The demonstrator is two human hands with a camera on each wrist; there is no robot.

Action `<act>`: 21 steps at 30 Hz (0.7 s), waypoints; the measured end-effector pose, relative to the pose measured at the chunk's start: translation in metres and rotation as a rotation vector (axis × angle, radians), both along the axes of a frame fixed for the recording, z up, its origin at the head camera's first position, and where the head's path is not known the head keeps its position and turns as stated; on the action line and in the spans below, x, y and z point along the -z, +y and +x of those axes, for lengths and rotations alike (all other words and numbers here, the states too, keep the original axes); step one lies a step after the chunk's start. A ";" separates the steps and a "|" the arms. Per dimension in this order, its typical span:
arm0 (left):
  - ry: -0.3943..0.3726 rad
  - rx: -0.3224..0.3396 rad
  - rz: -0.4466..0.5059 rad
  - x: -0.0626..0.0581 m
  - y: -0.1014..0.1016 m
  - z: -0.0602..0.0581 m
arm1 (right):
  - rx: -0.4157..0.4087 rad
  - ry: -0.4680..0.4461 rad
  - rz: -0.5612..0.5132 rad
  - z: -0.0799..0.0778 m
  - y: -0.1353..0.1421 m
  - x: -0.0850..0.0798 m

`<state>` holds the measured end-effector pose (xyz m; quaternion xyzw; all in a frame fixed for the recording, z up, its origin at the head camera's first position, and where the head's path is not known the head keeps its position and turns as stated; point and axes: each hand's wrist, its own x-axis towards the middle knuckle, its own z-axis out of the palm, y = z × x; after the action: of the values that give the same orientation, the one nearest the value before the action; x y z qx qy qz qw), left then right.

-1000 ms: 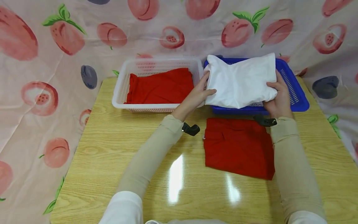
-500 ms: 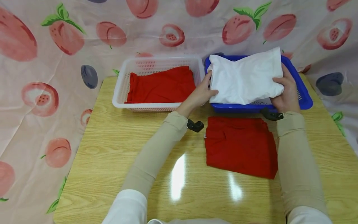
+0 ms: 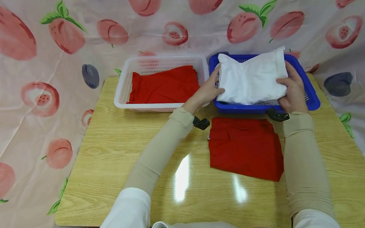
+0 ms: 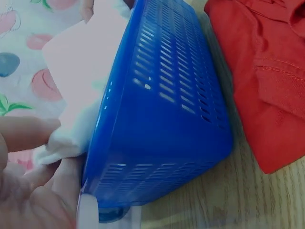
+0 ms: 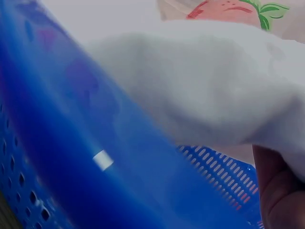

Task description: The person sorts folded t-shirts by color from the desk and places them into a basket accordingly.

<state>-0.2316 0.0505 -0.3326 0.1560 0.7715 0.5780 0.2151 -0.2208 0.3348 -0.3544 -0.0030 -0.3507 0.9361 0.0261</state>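
A folded white garment (image 3: 252,79) is held between both hands at the mouth of the blue basket (image 3: 242,109). My left hand (image 3: 209,90) pinches its left edge, thumb on top and fingers beneath, as the left wrist view also shows at the white cloth (image 4: 78,121). My right hand (image 3: 293,87) grips the right edge, with the thumb over the cloth. In the right wrist view the white cloth (image 5: 205,86) hangs over the basket's rim, and only part of the hand shows. Grey lettering peeks out under the garment; what bears it is mostly hidden.
A white basket (image 3: 151,106) with a folded red garment (image 3: 163,85) inside stands left of the blue one. Another folded red garment (image 3: 245,148) lies on the wooden table (image 3: 119,152) in front of the blue basket. A fruit-print cloth (image 3: 199,34) hangs behind.
Both hands have carried the white garment slightly right and lowered it towards the blue basket. The red garments have stayed put.
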 end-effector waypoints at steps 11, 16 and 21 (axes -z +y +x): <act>0.224 0.089 -0.427 0.005 0.013 -0.006 | 0.040 -0.038 0.113 -0.002 -0.001 0.003; 0.239 0.107 -0.512 0.005 0.017 -0.008 | 0.040 -0.051 0.169 -0.003 -0.002 0.003; 0.259 0.131 -0.548 0.006 0.021 -0.010 | 0.059 -0.092 0.245 -0.004 -0.004 0.002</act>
<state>-0.2412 0.0720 -0.3381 0.2140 0.9079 0.3089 0.1859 -0.2248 0.3312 -0.3561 -0.0531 -0.4630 0.8840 0.0375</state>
